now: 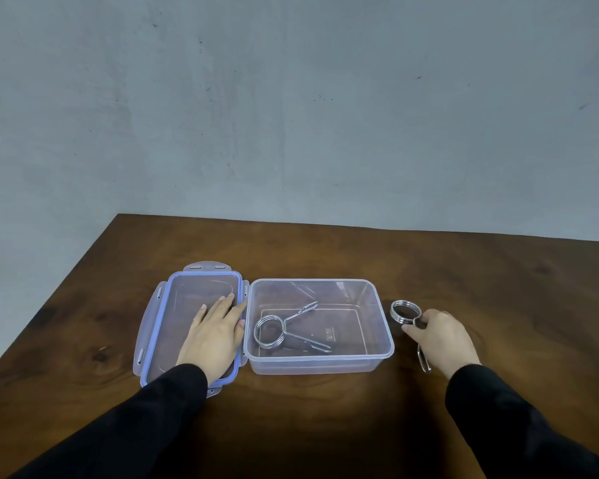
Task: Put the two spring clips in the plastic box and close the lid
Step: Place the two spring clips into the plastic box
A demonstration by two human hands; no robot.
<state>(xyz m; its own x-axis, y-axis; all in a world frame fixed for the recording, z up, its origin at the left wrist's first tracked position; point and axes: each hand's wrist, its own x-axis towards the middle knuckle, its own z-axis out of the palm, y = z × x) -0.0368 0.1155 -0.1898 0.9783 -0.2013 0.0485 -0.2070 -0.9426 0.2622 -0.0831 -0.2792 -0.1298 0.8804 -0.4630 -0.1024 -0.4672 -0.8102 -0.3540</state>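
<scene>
Steel clip lies in our plastic box; left hand rests flat, fingers apart, on the lid; right hand fingers clamped on clip 2.

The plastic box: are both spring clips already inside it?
No. Only one spring clip lies in the plastic box; the second spring clip is on the table under the right hand.

One spring clip lies in the plastic box.

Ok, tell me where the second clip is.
On the table, right of the box, under the right hand; the lid lies left.
</scene>
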